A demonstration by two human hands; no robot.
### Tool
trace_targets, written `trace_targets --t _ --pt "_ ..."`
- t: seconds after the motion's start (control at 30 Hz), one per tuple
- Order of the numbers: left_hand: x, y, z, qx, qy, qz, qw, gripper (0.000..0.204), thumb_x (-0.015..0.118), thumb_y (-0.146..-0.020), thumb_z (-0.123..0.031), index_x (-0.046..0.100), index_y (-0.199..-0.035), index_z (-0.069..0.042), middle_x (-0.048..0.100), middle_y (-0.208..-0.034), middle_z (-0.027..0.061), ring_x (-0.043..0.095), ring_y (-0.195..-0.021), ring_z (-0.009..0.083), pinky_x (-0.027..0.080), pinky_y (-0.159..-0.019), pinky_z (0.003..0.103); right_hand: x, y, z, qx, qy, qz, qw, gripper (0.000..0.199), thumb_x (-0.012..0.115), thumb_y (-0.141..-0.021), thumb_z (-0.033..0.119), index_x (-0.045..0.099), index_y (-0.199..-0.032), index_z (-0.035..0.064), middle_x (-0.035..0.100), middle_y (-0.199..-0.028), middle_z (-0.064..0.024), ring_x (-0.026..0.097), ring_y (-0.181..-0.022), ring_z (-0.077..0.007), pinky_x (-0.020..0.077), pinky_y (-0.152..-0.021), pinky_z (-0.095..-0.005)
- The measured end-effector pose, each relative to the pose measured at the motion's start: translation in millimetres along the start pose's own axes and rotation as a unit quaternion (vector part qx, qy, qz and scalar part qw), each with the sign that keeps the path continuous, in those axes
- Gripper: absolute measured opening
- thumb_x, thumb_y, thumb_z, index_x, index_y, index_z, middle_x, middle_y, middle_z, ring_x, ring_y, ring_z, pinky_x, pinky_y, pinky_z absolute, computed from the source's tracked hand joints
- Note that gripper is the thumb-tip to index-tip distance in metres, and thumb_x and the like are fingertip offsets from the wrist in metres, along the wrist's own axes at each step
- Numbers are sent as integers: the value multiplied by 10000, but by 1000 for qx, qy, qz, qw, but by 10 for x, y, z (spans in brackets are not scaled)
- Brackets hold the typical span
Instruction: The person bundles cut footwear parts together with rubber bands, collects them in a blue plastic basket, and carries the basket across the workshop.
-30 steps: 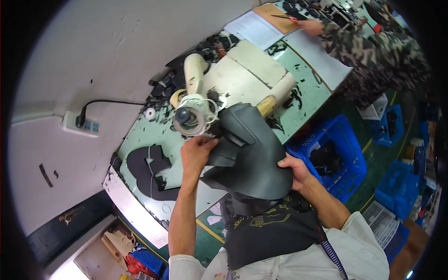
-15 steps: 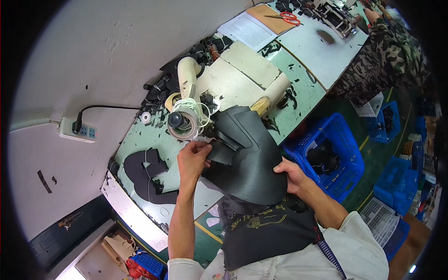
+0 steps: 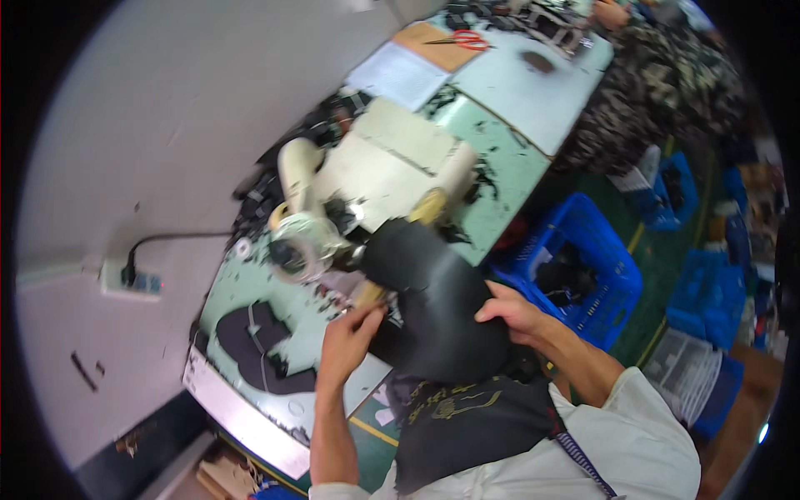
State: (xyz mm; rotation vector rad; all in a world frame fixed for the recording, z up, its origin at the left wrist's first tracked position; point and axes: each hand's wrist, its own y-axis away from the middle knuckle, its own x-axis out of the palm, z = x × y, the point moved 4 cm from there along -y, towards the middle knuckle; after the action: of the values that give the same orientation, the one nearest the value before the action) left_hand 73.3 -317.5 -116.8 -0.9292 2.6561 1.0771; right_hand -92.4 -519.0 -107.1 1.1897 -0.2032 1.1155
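A curved, glossy black panel point(image 3: 446, 321) is stretched between both my hands in front of the sewing machine. My left hand point(image 3: 348, 340) pinches its left edge, thumb and fingers together, beside a pale machine part point(image 3: 369, 293). On the far right edge my right hand point(image 3: 512, 312) grips with the thumb on top. The panel's upper end lies close to the cream sewing machine point(image 3: 392, 162); whether it touches is blurred. More black cut pieces point(image 3: 262, 346), bound with a pale cord, lie on the table left of my left hand.
Black scraps litter the green tabletop point(image 3: 492, 142). Red-handled scissors point(image 3: 469, 40) rest on a brown folder at the back. A blue crate point(image 3: 621, 283) with black pieces stands on the floor at right. Beyond it is another person in camouflage clothing point(image 3: 658, 92). A power strip point(image 3: 132, 279) hangs on the wall.
Both hands keep hold of the panel, which has turned; its folded flap no longer shows. A gap with the pale machine part now appears beside my left hand. The whole view has shifted.
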Motion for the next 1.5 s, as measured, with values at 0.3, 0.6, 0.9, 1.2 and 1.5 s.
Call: trace_targets --t 0.3,0.6,0.9,1.2,1.5 --pt "268 658 -1188 230 -59 196 951 655 844 -607 -294 590 -1106 48 588 -1099 153 552 -1063 243 425 -934 357 284 536 384 -7 -23 160 987 652 606 -694 1 424 -1320 9 573 -1140 -84 555 -1012 -157 467 -867 -291" --pt "858 504 -1190 -30 -136 496 857 576 718 -808 -218 467 -1236 75 611 -1076 216 620 -975 280 490 -819 385 -160 716 30 -52 42 -38 997 571 694 -835 311 475 -1268 9 586 -1101 -109 559 -987 -169 471 -837 -292" --pt "796 603 -1074 62 -232 476 846 662 724 -802 -274 422 -1294 50 603 -1099 204 596 -959 254 473 -840 381 -280 703 -58 -72 155 -45 984 525 706 -818 325 540 -1167 -31 620 -1033 -121 594 -924 -188 487 -785 -316" --pt "502 468 -1268 56 -97 449 886 666 740 -792 -268 427 -1319 -6 528 -1221 154 548 -987 245 466 -826 378 23 857 276 -167 -202 45 964 532 654 -875 187 394 -1307 14 568 -1160 -73 579 -1019 -149 485 -882 -315" --pt "440 624 -1702 236 160 364 887 656 747 -785 -265 438 -1306 -14 508 -1233 139 535 -979 241 463 -812 376 331 948 79 -153 -245 109 951 669 633 -880 122 265 -1438 118 472 -1335 -31 477 -1194 -148 395 -996 -321"
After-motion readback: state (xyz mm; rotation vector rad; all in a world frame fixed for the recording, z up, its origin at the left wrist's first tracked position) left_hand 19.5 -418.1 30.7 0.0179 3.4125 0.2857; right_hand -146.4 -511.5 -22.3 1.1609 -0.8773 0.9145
